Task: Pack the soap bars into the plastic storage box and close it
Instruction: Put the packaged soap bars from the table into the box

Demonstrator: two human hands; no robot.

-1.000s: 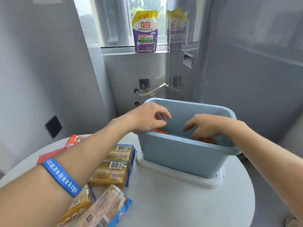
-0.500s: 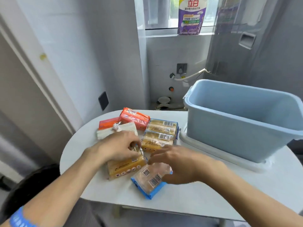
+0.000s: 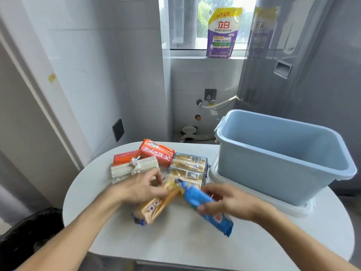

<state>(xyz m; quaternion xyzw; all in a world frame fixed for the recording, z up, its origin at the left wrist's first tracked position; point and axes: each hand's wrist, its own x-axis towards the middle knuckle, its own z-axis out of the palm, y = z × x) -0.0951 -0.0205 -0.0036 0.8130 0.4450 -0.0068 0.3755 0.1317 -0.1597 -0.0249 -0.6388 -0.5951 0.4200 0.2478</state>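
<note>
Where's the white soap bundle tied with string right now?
In the head view, the white bundle lies on the table's far left side, just in front of the orange soaps and beyond the left hand.

Soap bars point(image 3: 187, 166) wear glossy, crinkled plastic film; the blue storage box point(image 3: 273, 169) is smooth matt plastic.

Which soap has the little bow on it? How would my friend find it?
Start at the blue box on the table, then look to the pile at its left. At the pile's left edge lies the white soap, beside two orange ones; only it has a string bow.
</note>
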